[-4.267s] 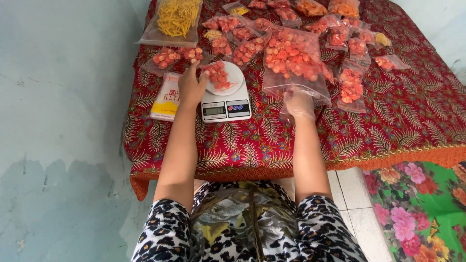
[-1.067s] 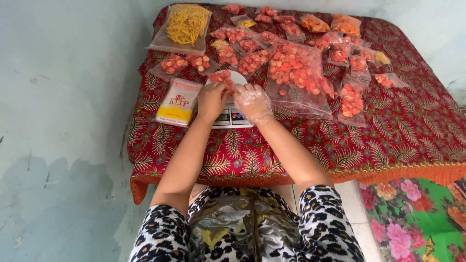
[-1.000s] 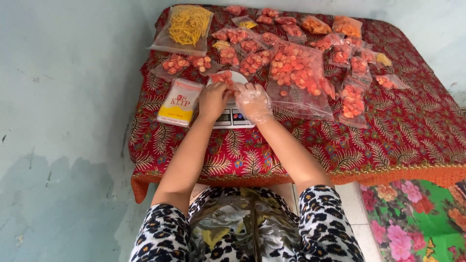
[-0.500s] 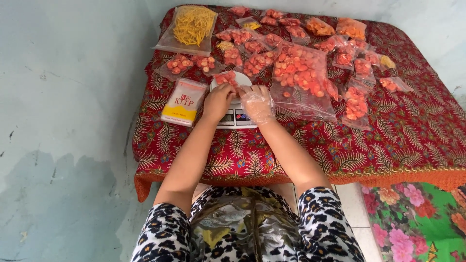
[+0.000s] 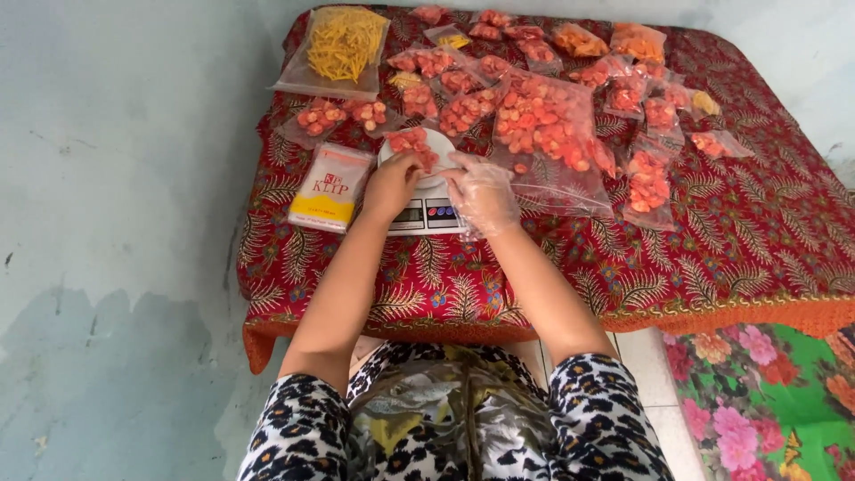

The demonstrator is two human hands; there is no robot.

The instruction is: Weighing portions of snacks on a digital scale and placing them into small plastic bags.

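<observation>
Red patterned cloth (image 5: 730, 232) covers a table laid with clear snack bags around a small white scale (image 5: 426, 207).

From left: a large clear bag of yellow sticks (image 5: 337, 46) at the far corner; a flat white-and-yellow packet (image 5: 331, 187) just beside the scale; the bare left hand (image 5: 390, 184), fingers curled and pinching a small bag of orange-red pieces (image 5: 411, 142) that lies on the scale's round pan; the right hand (image 5: 484, 192), in a thin clear glove, half open, fingertips touching the pan's edge; a big clear bag of orange-red pieces (image 5: 550, 134) alongside; smaller filled bags (image 5: 648, 183) beyond.
</observation>
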